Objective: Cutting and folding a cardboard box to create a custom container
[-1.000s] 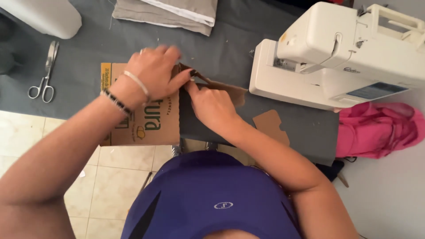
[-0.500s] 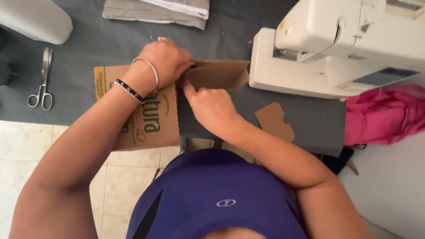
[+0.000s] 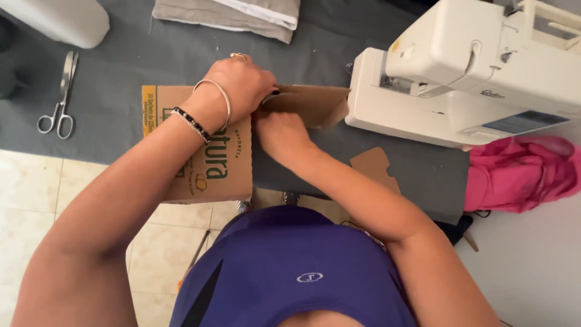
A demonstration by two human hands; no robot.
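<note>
Both hands (image 3: pixel 260 103) gripping cardboard flap (image 3: pixel 311 103), sewing machine (image 3: pixel 460 79) just beside

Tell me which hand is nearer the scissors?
Left. The left hand rests on the cardboard box, apart from the scissors; the right hand lies farther off, toward the sewing machine.

Your left hand (image 3: pixel 239 88) hides the cardboard piece's (image 3: pixel 315 103) near end; the sewing machine (image 3: pixel 472 79) at two o'clock runs off the edge.
</note>
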